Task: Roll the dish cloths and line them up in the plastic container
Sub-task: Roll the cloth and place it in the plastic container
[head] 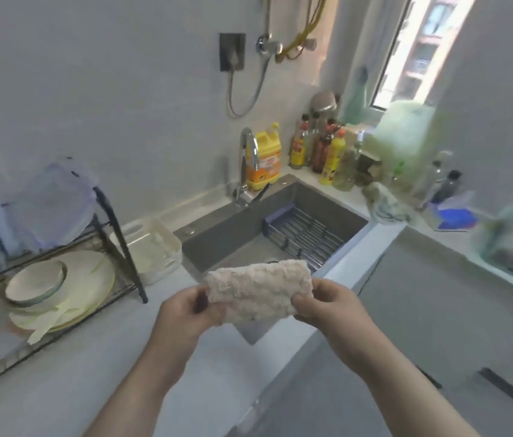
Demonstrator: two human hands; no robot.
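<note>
The person holds one dish cloth (260, 291) in the air with both hands, in the lower middle of the frame, in front of the near corner of the sink (217, 234). The cloth is pale, between beige and light pink, with a rough, fluffy surface like terry. It makes a thick, long rectangle that lies nearly level, its right end a little higher. The picture is blurred, so I cannot tell if it is rolled or only folded in layers.

The left hand (186, 310) pinches the left end of the cloth and the right hand (327, 301) pinches the right end, with the thumbs on the near side. The hands are apart, with the whole cloth between them, and both are closed on it.

The plastic container (157, 274) is cream white and stands on the counter (59, 389) just left of the sink, above and to the left of the hands. What lies in it I cannot tell.

At the left edge stands a black wire dish rack (116, 228) with pale plates (85, 279). In the sink is a dark basket (305, 234), and behind it are a chrome faucet (247, 159) and a yellow bottle (266, 162).
</note>
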